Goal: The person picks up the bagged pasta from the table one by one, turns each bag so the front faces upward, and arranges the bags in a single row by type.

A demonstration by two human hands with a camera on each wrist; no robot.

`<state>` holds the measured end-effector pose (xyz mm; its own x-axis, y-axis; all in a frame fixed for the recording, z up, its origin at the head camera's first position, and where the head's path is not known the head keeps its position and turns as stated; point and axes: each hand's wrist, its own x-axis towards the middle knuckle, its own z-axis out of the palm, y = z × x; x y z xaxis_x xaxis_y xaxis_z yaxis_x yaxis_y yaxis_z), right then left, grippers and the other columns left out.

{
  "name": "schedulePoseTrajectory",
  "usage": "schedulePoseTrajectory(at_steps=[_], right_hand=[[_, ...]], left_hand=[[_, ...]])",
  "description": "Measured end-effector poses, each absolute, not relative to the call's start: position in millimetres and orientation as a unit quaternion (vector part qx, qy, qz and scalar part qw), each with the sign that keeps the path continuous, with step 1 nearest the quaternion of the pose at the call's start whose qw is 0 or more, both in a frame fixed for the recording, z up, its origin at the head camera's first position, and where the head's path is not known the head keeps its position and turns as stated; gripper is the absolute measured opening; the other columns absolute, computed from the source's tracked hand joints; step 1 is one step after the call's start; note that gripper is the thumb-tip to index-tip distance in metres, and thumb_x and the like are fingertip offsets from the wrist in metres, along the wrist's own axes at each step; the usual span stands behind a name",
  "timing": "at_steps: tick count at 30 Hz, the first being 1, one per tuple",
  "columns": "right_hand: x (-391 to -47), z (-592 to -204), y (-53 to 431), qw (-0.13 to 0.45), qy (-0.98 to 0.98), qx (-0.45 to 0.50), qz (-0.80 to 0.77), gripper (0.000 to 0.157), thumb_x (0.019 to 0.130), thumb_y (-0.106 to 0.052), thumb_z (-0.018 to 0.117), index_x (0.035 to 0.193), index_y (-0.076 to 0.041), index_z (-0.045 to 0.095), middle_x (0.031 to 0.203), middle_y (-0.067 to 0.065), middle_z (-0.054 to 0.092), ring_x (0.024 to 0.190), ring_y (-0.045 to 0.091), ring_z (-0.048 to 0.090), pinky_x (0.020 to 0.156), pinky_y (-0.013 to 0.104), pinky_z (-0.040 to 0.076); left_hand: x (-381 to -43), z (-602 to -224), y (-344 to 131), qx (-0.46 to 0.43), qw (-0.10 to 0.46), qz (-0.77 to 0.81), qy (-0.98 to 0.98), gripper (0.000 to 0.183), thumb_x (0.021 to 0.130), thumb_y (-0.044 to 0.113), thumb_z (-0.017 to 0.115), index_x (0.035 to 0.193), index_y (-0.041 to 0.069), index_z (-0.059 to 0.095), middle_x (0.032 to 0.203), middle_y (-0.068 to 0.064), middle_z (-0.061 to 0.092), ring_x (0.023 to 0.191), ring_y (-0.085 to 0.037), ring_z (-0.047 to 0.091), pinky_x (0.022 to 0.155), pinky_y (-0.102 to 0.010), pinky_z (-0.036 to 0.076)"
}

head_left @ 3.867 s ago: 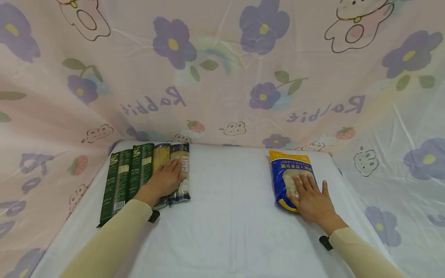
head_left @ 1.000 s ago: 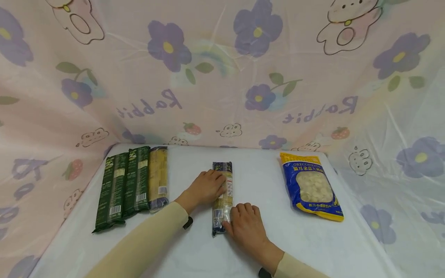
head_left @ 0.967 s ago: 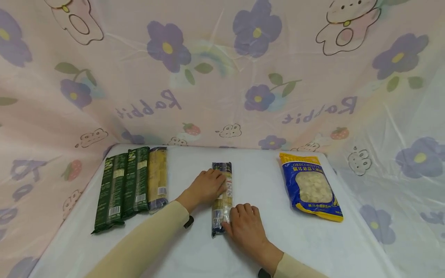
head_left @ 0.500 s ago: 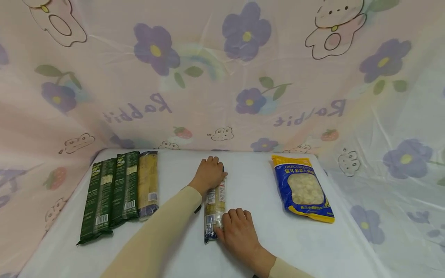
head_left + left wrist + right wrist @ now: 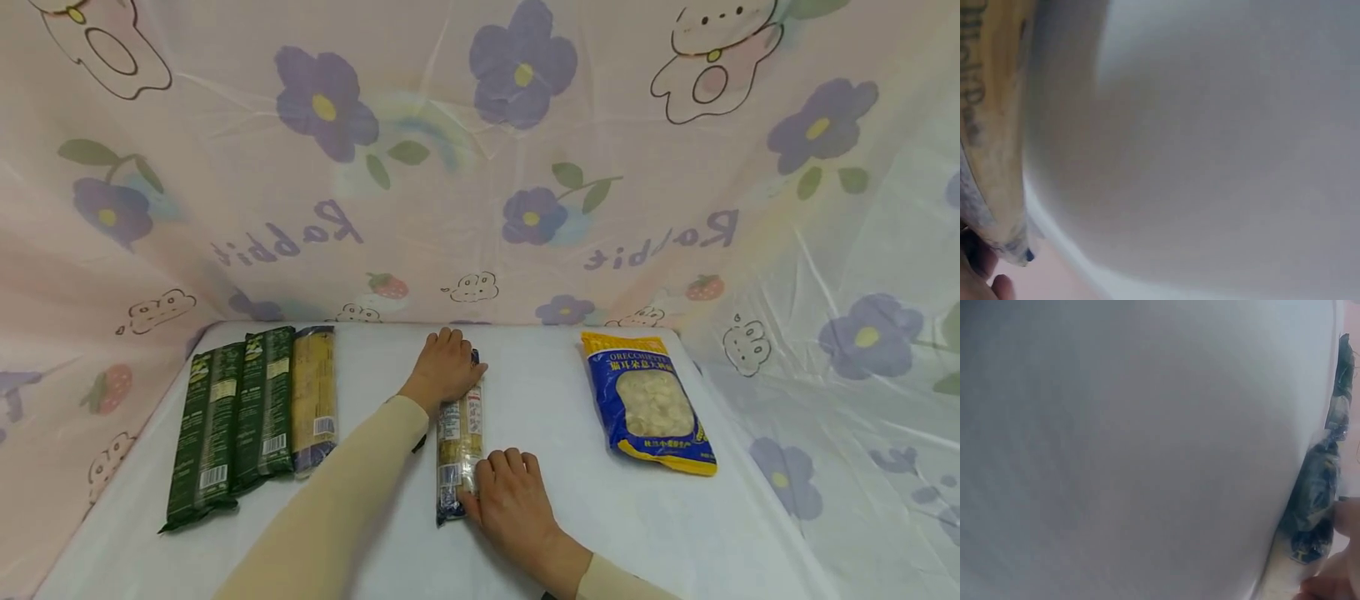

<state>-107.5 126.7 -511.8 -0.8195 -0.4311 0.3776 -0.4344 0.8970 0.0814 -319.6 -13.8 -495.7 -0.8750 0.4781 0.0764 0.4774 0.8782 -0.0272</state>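
A long, clear-and-navy pasta packet (image 5: 460, 450) lies upright in the head view, in the middle of the white surface. My left hand (image 5: 442, 367) grips its far end, the fingers bent over the top and hiding much of it. At the near end, my right hand (image 5: 517, 504) holds the right edge, its thumb on the packet's lower corner. The left wrist view shows the yellowish side of the packet (image 5: 997, 125) with fingertips at its end. In the right wrist view, fingers (image 5: 1329, 587) pinch the crumpled navy end of the packet (image 5: 1313, 512).
Two green packets (image 5: 264, 408) and a yellowish pasta packet (image 5: 315, 392) lie side by side at the left. A blue and yellow orecchiette bag (image 5: 660, 404) lies at the right. Patterned fabric (image 5: 480, 208) rises behind the white surface (image 5: 540, 383) and along both sides.
The left hand took the pasta packet from the left row to the middle, then slid to its far end. The right hand left the orecchiette bag for the packet's near end. The view shifted slightly.
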Motion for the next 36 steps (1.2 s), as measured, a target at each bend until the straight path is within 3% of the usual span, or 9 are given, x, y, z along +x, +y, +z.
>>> schedulePoseTrajectory(at_steps=[10, 19, 26, 31, 36], right_hand=[[-104.4, -506.1, 127.8, 0.248, -0.944, 0.216, 0.028, 0.049, 0.084, -0.06, 0.065, 0.08, -0.012, 0.054, 0.073, 0.001, 0.05, 0.073, 0.021, 0.048, 0.07, 0.038, 0.038], [-108.1, -505.5, 123.3, 0.238, -0.952, 0.185, 0.048, 0.051, 0.083, -0.061, 0.066, 0.075, -0.012, 0.055, 0.065, -0.002, 0.045, 0.068, 0.019, 0.044, 0.066, 0.034, 0.031], [-120.4, -499.8, 124.6, 0.186, -0.967, 0.156, 0.082, 0.042, 0.083, -0.05, 0.072, 0.072, -0.013, 0.055, 0.064, -0.003, 0.047, 0.067, 0.017, 0.047, 0.068, 0.032, 0.033], [-139.6, -490.6, 134.1, 0.236, -0.96, 0.146, 0.045, 0.04, 0.079, -0.043, 0.08, 0.072, -0.009, 0.06, 0.064, 0.002, 0.055, 0.066, 0.021, 0.051, 0.07, 0.039, 0.037], [-146.0, -490.1, 131.5, 0.268, -0.949, 0.168, 0.009, 0.041, 0.077, -0.042, 0.081, 0.071, -0.007, 0.059, 0.063, 0.004, 0.056, 0.064, 0.023, 0.051, 0.068, 0.04, 0.038]], left_hand=[[-310.9, -468.4, -30.4, -0.311, 0.226, -0.02, -0.923, 0.051, 0.1, 0.053, 0.039, 0.093, 0.005, 0.054, 0.091, -0.008, 0.048, 0.083, -0.025, 0.04, 0.074, -0.037, 0.038], [-302.5, -434.8, -37.1, -0.361, 0.36, -0.079, -0.857, 0.048, 0.098, 0.053, 0.045, 0.097, 0.006, 0.055, 0.098, -0.01, 0.052, 0.087, -0.027, 0.044, 0.075, -0.038, 0.037], [-288.9, -408.6, -32.0, -0.375, 0.379, -0.086, -0.841, 0.049, 0.098, 0.054, 0.047, 0.105, 0.006, 0.055, 0.105, -0.01, 0.053, 0.095, -0.028, 0.047, 0.08, -0.039, 0.04], [-274.1, -373.8, -29.6, -0.322, 0.361, -0.078, -0.872, 0.045, 0.096, 0.053, 0.052, 0.107, 0.01, 0.06, 0.111, -0.009, 0.052, 0.098, -0.027, 0.045, 0.082, -0.04, 0.039], [-258.9, -354.1, -29.3, -0.251, 0.311, -0.06, -0.915, 0.046, 0.096, 0.056, 0.047, 0.106, 0.014, 0.063, 0.1, -0.005, 0.054, 0.092, -0.026, 0.045, 0.081, -0.042, 0.039]])
